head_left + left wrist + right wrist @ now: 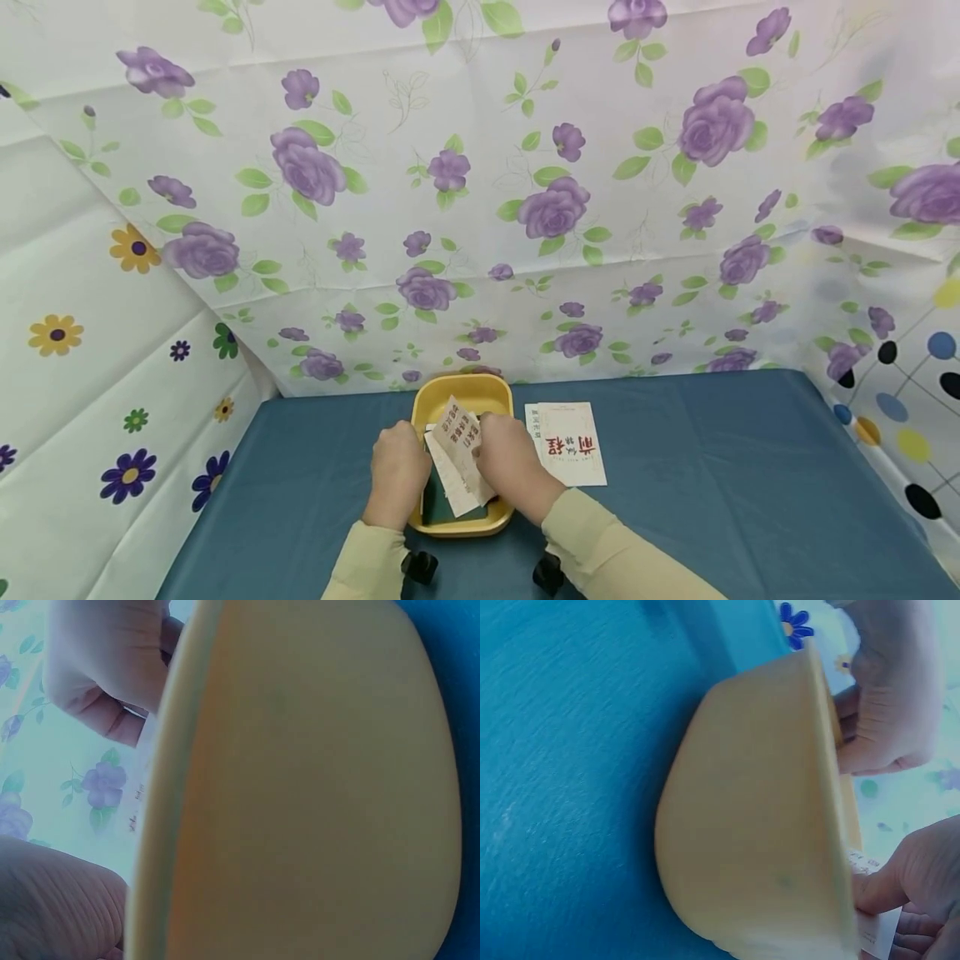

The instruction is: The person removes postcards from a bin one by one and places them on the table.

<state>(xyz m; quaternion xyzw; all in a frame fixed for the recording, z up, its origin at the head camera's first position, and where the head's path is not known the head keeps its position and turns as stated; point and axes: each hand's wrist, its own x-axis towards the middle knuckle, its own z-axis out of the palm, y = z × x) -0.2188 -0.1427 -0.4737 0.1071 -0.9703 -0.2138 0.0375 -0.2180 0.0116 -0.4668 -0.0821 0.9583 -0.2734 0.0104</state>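
Note:
A yellow plastic tub (465, 385) holds several printed paper cards. My right hand (513, 457) pinches a cream card (459, 433) with lines of dark characters, tilted up over the tub. Beneath it lies a plainer pale card (447, 475), and a dark green flat piece (438, 507) shows at the bottom. Over the tub's left side is my left hand (399, 477), its fingers bent down past the rim. In the right wrist view the rim hides the left fingertips, so I cannot tell whether they grip a card.
Right of the tub, white cards (573, 454) with red and dark characters lie overlapping on the blue-covered table (697, 483). A flowered sheet (495, 208) hangs behind the table, with patterned sheets at both sides.

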